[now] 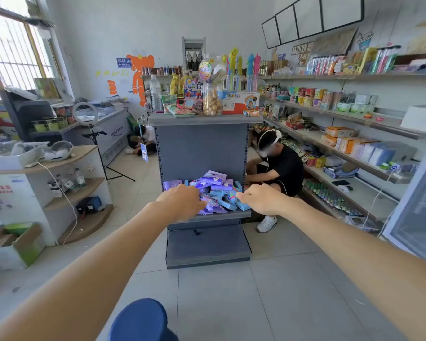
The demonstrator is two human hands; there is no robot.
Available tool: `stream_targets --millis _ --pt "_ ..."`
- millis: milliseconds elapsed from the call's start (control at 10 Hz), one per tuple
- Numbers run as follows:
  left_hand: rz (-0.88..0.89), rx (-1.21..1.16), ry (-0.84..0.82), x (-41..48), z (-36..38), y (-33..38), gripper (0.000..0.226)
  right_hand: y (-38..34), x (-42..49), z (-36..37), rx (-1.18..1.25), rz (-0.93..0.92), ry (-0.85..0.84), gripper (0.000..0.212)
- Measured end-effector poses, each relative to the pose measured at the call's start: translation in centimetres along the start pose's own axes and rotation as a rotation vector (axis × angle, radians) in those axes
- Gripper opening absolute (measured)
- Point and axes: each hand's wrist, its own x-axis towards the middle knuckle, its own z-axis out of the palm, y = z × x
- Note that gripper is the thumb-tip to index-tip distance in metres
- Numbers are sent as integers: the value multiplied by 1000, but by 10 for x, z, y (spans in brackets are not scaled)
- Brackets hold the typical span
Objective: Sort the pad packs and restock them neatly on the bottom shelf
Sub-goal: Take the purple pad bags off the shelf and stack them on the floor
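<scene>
A jumbled heap of purple and light-blue pad packs (217, 188) lies on the middle shelf (221, 215) of a grey end-cap unit. Below it the bottom shelf (207, 244) holds only a small dark object. My left hand (180, 201) reaches into the left side of the heap, its fingers curled down over purple packs; its fingertips are hidden. My right hand (258, 198) sits at the heap's right edge with fingers curled beside a blue pack. Whether either hand actually holds a pack is hidden.
A crouching person in black (278, 168) works right behind the unit's right side. Stocked wall shelves (354, 153) run along the right. A blue stool (140, 321) stands near me. A counter with wooden shelves (67, 183) and an open cardboard box (15, 244) stand left.
</scene>
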Motion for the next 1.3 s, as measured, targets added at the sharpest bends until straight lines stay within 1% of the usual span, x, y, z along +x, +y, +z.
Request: stream_targets --millis 100,300,500,600,700,800,900,1100,1200,1300 --pt "-27 16 4 19 3 -8 32 3 18 -3 34 -4 6 39" --pt "22 56 -28 92 12 -19 38 11 73 -15 66 -36 16 48" --pt "-24 40 -49 171 29 -24 35 37 167 -3 89 -56 -3 50" --pt "-41 17 -137 210 47 -29 29 53 208 2 88 -59 -35 48" --pt "-68 -1 -139 244 63 -30 27 66 243 5 81 -71 -76 47" --pt "-104 -82 -139 276 72 -35 27 78 279 11 125 -78 -100 47" --pt "-152 -186 -114 307 79 -44 29 83 318 20 178 -88 -124 53" --pt "-168 -142 -148 376 99 -77 36 82 402 44 212 -104 -167 54" --pt "-174 -123 -173 421 113 -104 38 83 445 58 243 -65 -187 61" --pt "-174 -146 -187 469 125 -131 39 86 487 76 256 -26 -181 52"
